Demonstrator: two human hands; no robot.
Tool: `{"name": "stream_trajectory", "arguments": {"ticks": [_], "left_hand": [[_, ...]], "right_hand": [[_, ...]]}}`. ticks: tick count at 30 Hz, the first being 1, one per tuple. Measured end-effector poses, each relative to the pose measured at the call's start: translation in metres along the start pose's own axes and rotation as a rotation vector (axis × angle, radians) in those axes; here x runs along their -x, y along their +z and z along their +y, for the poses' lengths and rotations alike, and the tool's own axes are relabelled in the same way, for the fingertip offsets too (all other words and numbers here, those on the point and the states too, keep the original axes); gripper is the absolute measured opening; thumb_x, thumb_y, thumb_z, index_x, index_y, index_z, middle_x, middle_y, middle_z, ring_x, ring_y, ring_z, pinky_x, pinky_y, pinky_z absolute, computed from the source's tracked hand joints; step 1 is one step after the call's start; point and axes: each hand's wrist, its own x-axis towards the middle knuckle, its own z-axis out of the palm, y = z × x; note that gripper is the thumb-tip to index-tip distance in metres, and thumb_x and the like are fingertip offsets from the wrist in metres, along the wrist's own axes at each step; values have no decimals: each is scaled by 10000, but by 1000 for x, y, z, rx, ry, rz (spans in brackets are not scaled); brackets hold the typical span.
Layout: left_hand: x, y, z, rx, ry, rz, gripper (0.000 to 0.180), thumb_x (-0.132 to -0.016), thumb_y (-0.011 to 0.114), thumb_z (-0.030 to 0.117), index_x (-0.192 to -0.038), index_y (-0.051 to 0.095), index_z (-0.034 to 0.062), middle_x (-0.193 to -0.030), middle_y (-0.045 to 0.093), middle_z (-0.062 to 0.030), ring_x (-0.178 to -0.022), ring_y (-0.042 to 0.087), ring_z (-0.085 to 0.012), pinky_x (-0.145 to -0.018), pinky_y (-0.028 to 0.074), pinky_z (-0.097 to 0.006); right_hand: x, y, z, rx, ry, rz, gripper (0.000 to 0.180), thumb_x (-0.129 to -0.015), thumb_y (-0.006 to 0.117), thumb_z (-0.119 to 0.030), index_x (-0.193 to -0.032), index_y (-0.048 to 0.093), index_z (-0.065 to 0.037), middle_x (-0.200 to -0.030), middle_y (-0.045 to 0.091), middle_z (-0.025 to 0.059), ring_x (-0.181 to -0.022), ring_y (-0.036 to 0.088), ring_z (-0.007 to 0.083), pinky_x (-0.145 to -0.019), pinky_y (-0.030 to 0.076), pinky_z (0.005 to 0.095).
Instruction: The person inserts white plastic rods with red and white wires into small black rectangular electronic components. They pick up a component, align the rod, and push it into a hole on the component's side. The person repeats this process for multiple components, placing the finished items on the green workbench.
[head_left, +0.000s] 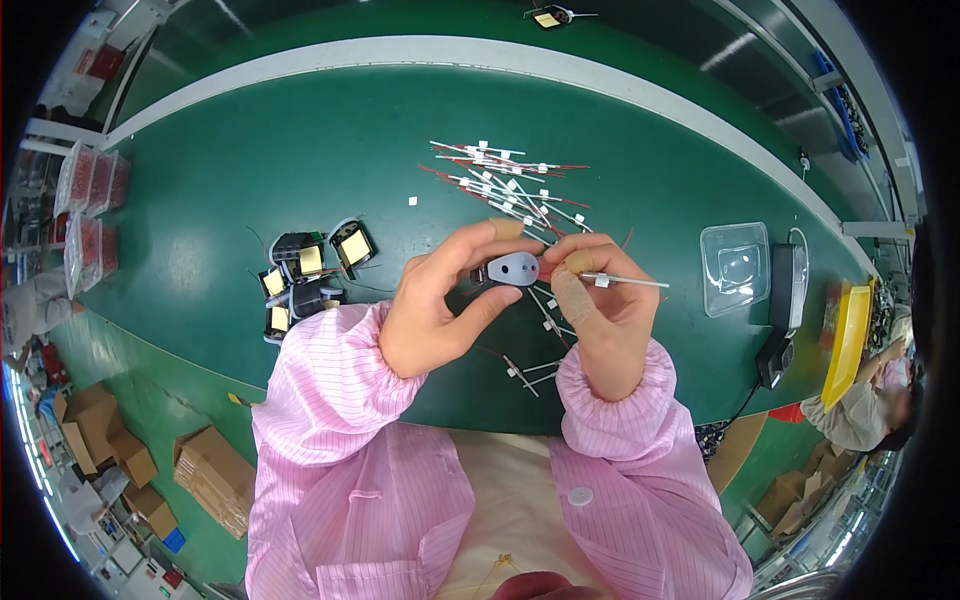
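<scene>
The left hand point(428, 310) gripped the grey oval part point(515, 268), thumb against its near edge and fingers along the far edge. The right hand point(608, 322) had thumb and forefinger closed on a white-sleeved wire point(634, 282), fingertips just beside the part's right end (whether touching, I could not tell), over the green table point(210, 170)

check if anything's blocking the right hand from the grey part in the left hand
Nothing visible does. The right hand, gripping a white stick, has its fingertips right beside the grey part held by the left hand; whether they touch it is unclear.
</scene>
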Motion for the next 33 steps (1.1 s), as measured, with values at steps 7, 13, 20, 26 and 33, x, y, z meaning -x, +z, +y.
{"name": "stream_trajectory", "arguments": {"ticks": [7,13,20,26,33], "left_hand": [[-1,-1,-5,-188,197,19,370,-764,626,-146,-1109,548,-42,-1221,569,-243,-1118,589,-298,-932,485,-385],[-1,0,-6,-191,206,10,351,-770,634,-129,-1099,556,-39,-1199,573,-241,-1090,595,-294,-912,495,-377],[-2,-1,-7,-186,223,-31,351,-774,630,-122,-1106,549,-43,-1200,568,-249,-1080,591,-305,-906,490,-384],[-3,-2,-9,-190,234,-45,358,-770,621,-125,-1110,544,-45,-1205,563,-254,-1103,576,-318,-933,470,-402],[-5,0,-9,-219,274,-2,341,-758,653,-101,-1079,565,-29,-1150,604,-219,-1005,627,-296,-842,504,-359]], "right_hand": [[7,9,-8,96,-64,67,114,-770,591,158,-829,590,61,-992,588,141,-849,640,168,-599,517,223],[8,6,-7,273,-170,68,133,-727,599,159,-804,600,50,-908,625,133,-804,663,186,-645,525,258],[7,3,-5,383,-249,65,135,-693,609,151,-770,608,41,-870,637,131,-738,640,156,-644,514,254],[5,2,-2,381,-312,62,129,-695,625,134,-769,609,29,-855,639,129,-681,637,148,-568,512,251],[5,2,1,467,-394,59,149,-671,662,110,-764,603,9,-841,642,124,-666,647,167,-555,508,257]]}}
